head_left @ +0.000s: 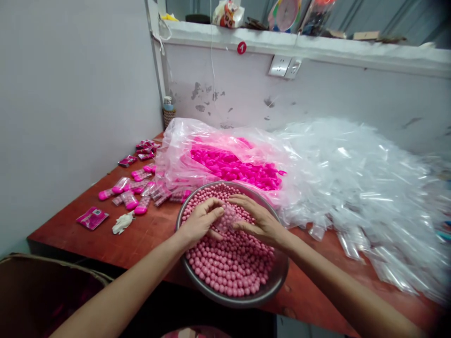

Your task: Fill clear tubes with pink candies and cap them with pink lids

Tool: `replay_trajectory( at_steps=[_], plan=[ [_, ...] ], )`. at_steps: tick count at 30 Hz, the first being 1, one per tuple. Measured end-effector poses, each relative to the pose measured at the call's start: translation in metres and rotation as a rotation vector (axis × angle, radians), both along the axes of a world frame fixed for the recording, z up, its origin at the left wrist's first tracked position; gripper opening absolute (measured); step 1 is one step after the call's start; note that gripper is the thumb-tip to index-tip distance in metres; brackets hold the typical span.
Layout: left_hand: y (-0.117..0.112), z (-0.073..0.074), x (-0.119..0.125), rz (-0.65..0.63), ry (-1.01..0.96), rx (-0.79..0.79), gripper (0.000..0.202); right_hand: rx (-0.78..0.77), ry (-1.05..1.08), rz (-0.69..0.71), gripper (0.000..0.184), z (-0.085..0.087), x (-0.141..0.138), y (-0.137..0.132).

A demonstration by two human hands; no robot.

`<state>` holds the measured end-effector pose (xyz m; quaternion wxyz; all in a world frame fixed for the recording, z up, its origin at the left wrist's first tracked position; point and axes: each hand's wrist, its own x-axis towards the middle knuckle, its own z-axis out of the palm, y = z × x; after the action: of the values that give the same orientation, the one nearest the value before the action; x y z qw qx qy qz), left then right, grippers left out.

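A metal bowl full of small pink balls stands at the table's front edge. Over the balls, my left hand pinches a clear plastic container between thumb and fingers; its contents are too blurred to tell. Facing it from the right is my right hand, thumb and fingers apart around the container's other side. Whether the right fingertips touch it I cannot tell. Behind the bowl lies an opened clear bag with many bright pink plastic pieces.
A large heap of clear plastic tubes covers the right of the red table. Several pink-capped tubes, a pink packet and a crumpled white piece lie left. A cardboard box stands below, lower left.
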<state>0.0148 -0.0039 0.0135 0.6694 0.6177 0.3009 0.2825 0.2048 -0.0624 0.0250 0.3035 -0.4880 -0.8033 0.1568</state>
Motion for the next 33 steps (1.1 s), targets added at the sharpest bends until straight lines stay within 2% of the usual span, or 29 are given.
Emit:
replay_trajectory(
  at_steps=[3, 7, 14, 20, 25, 28, 33],
  plan=[
    [-0.001, 0.002, 0.0, -0.063, -0.122, -0.168, 0.032, 0.006, 0.067, 0.13, 0.038, 0.017, -0.002, 0.001],
    [0.001, 0.001, -0.002, -0.109, -0.172, -0.176, 0.036, 0.022, 0.102, 0.132, 0.029, 0.022, -0.004, 0.004],
    [0.002, 0.001, -0.005, -0.067, -0.048, -0.023, 0.035, -0.075, 0.228, 0.105, 0.029, 0.018, -0.008, 0.0],
    [0.001, -0.006, -0.006, -0.024, 0.019, 0.173, 0.028, -0.029, 0.052, 0.053, 0.015, 0.017, -0.011, -0.006],
    [-0.001, -0.006, -0.006, 0.049, 0.116, 0.397, 0.026, 0.031, -0.048, -0.036, 0.012, 0.006, -0.013, -0.011],
    [-0.001, -0.004, -0.005, 0.018, 0.144, 0.476, 0.025, 0.031, -0.078, -0.038, 0.014, 0.003, -0.012, -0.011],
    [-0.003, -0.003, -0.005, -0.046, 0.167, 0.572, 0.029, -0.065, -0.164, 0.026, 0.014, 0.005, -0.006, -0.005]
  ],
)
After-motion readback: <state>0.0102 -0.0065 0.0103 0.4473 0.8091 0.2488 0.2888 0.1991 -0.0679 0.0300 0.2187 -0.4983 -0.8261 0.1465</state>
